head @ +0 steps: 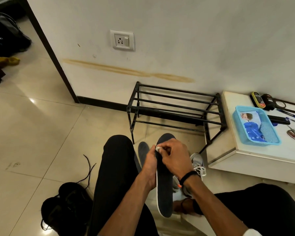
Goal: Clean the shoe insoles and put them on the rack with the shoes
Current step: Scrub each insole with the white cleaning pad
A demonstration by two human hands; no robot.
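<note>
Dark insole (163, 193) gripped by left hand (149, 165) | right hand (174, 157) pinches white wad (157, 148), material unclear | second insole (143, 150) half hidden

Both forearms reach forward and meet in front of the body. The left hand (148, 165) grips the edge of a dark insole (163, 189) from the left, fingers curled round it. The right hand (174, 157), a black band on its wrist, pinches a small white wad (157, 148) against the insole's upper part.
</note>
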